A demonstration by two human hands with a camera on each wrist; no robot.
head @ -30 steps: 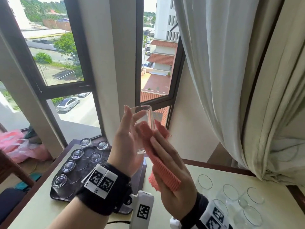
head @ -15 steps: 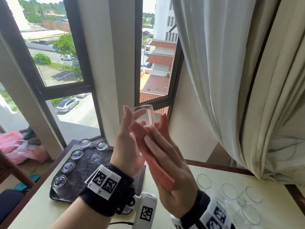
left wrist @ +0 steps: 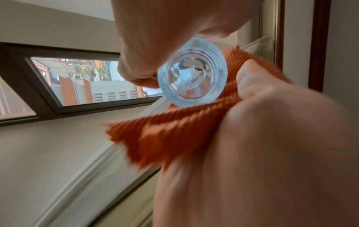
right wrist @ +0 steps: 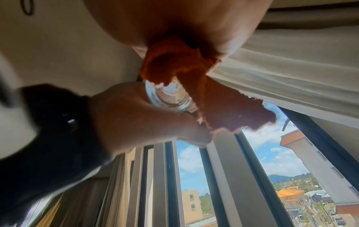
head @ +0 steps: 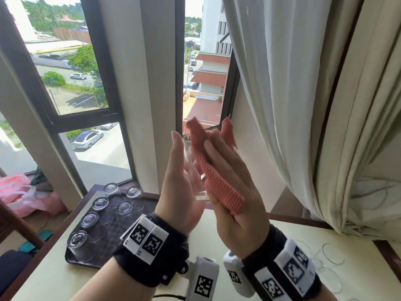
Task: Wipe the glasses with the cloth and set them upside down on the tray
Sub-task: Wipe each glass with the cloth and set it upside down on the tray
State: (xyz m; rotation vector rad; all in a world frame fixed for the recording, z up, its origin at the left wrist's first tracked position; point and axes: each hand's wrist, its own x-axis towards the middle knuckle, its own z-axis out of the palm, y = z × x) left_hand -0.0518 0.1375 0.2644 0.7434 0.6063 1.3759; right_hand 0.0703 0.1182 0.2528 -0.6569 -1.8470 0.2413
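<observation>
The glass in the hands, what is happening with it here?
A person is wiping a clear glass held up in front of the window. The left hand holds the glass, while the right hand presses a pink-orange cloth against it. Six glasses already stand upside down on the dark tray at the left; more wait upright on the table at the right.

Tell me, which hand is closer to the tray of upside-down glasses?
The left hand. It is raised just above and right of the tray, holding a glass. The right hand, holding the cloth, is farther right.
</observation>
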